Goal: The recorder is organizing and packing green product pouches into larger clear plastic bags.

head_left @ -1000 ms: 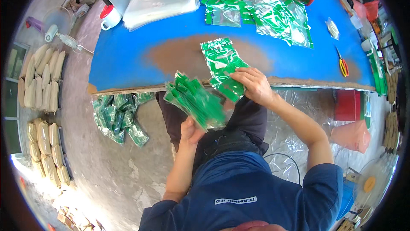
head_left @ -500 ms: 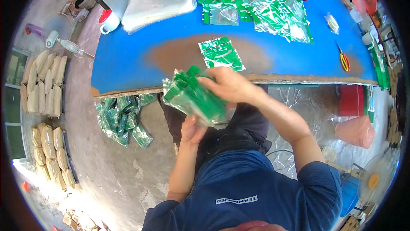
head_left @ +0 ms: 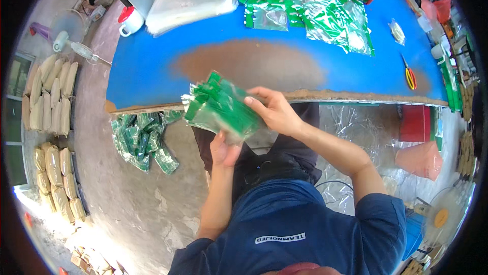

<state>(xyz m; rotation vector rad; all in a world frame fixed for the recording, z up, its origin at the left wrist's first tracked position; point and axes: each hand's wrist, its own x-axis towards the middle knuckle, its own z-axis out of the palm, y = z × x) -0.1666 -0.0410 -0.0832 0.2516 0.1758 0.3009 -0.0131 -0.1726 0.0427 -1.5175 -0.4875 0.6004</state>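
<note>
A stack of green and clear plastic packets (head_left: 223, 105) is held over my lap, just in front of the table's near edge. It tilts and is a little blurred. My left hand (head_left: 225, 149) is closed on its lower edge, with the fingers partly hidden beneath the packets. At the stack's right edge, my right hand (head_left: 278, 112) grips it between thumb and fingers. Beyond, on the blue table (head_left: 147, 72) with its worn brown patch, lies a loose heap of similar green packets (head_left: 330, 21).
At the table's far left are a pile of clear plastic bags (head_left: 190, 1) and a white mug (head_left: 132, 22) with a red lid. Scissors (head_left: 409, 76) with yellow and red handles lie at right. More green packets (head_left: 145, 140) sit on the floor below left.
The single packet that lay on the table near the edge is no longer there. My right hand has moved down and right to the stack's edge; the stack has shifted slightly left.
</note>
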